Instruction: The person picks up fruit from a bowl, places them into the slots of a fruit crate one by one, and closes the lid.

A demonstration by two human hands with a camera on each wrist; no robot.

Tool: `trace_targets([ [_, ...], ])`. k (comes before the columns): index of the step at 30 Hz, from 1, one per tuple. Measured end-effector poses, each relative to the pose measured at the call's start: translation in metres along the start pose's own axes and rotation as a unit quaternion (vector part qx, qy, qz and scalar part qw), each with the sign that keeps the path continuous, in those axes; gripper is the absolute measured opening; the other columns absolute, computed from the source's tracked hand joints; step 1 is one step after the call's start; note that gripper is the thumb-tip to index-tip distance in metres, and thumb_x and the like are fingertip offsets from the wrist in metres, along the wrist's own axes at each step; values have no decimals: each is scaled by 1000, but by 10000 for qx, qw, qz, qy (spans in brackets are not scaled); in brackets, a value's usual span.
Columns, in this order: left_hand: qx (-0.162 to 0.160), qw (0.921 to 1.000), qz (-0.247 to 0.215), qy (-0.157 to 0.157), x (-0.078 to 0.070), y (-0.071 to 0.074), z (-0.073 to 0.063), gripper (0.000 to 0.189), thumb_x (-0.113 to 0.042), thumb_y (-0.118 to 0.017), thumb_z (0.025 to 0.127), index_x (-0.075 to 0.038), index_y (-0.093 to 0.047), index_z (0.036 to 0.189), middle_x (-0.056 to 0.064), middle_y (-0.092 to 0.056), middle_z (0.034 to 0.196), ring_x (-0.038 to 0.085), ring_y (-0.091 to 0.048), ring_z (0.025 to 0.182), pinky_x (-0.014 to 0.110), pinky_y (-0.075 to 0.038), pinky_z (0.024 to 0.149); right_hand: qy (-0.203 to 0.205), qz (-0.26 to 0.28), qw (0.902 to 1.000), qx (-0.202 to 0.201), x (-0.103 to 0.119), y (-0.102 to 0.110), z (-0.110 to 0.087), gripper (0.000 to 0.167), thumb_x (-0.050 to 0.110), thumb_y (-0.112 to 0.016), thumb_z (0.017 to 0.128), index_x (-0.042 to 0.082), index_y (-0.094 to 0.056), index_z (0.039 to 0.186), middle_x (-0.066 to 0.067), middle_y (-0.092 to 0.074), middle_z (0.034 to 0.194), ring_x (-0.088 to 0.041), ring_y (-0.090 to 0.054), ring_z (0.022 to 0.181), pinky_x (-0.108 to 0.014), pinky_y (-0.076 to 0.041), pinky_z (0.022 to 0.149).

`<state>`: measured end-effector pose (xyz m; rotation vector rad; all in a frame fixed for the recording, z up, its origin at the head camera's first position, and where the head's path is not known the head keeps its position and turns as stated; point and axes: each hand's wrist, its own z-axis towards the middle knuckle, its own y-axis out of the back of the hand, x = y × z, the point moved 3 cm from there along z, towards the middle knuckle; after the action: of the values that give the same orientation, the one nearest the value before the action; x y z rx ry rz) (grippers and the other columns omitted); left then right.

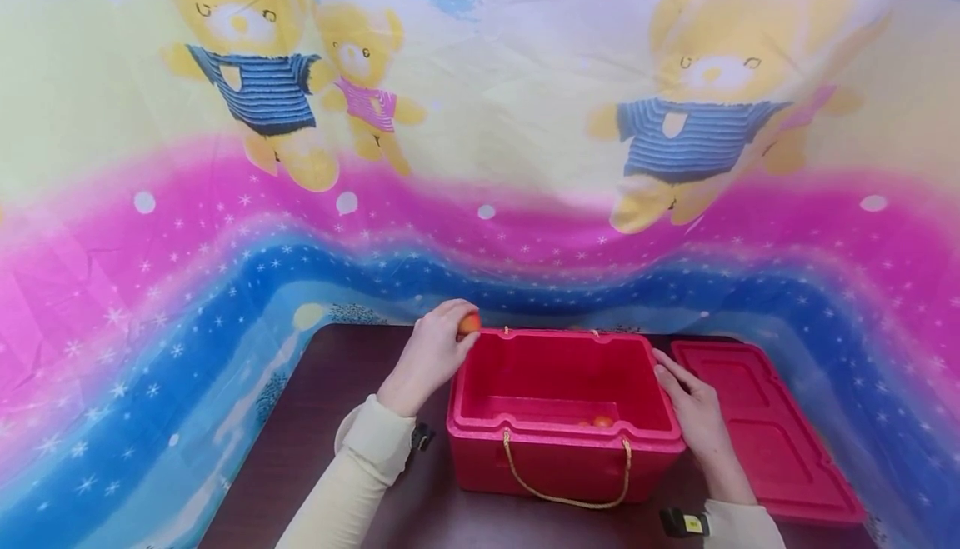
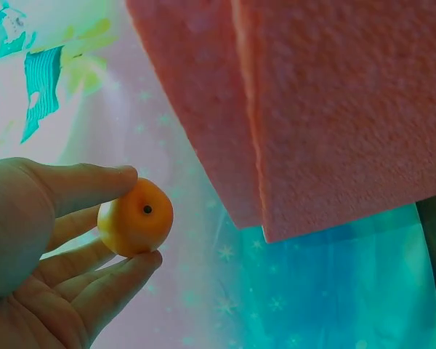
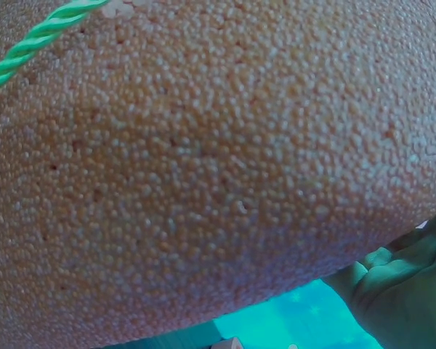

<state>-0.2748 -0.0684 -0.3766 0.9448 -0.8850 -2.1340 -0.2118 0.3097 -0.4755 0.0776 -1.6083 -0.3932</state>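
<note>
The left hand (image 1: pixel 431 355) pinches a fruit (image 1: pixel 468 325) near the roomy, open box's (image 1: pixel 562 457) left edge; the right hand (image 1: pixel 697 416), seemingly straight-fingered, touches its right side.

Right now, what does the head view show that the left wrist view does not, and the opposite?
Only the head view shows the right hand, the lid and the rope handle. Only the left wrist view shows the dark spot on the round fruit. Both show the left hand pinching that fruit, the box and the printed backdrop.

Red box (image 1: pixel 562 461) open above, walled round
</note>
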Motion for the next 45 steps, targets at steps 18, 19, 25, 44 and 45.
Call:
trace_targets([
  [18, 561, 9976, -31, -395, -28, -7, 13, 49, -16, -87, 80, -6, -69, 124, 12, -66, 127, 28, -66, 114, 46, -56, 93, -16, 13, 10000, 6, 1, 0, -1, 69, 57, -53, 99, 24, -37, 158, -21, -47, 152, 14, -60, 96, -24, -58, 81],
  [19, 589, 9973, -29, -441, -29, -8, 13, 49, -16, -87, 80, -7, -68, 124, 12, -66, 127, 27, -66, 113, 44, -57, 93, -7, 11, 10000, 9, 1, 0, -1, 69, 57, -52, 99, 23, -37, 158, -22, -47, 152, 14, -60, 96, -24, -58, 81],
  [25, 728, 9952, 26, -654, -37, -11, 18, 45, -16, -85, 83, -7, -68, 124, 10, -66, 126, 25, -68, 110, 38, -58, 90, 41, -17, 10000, -14, 0, 0, 0, 69, 56, -52, 100, 22, -37, 157, -22, -47, 152, 15, -58, 95, -23, -58, 81],
  [44, 1025, 9874, 272, -1171, -50, -21, 22, 44, -21, -84, 84, -9, -68, 123, 7, -66, 124, 21, -69, 107, 33, -57, 91, 1, -97, 10000, 4, 1, 0, -1, 69, 57, -52, 99, 25, -36, 158, -21, -46, 152, 14, -57, 96, -25, -59, 81],
  [45, 1015, 9871, 278, -1202, -51, -21, 22, 43, -21, -84, 85, -9, -68, 123, 7, -66, 124, 21, -69, 107, 32, -57, 91, 9, -107, 9999, 7, 1, 0, -1, 69, 57, -52, 99, 25, -37, 158, -21, -47, 152, 14, -58, 97, -25, -59, 81],
])
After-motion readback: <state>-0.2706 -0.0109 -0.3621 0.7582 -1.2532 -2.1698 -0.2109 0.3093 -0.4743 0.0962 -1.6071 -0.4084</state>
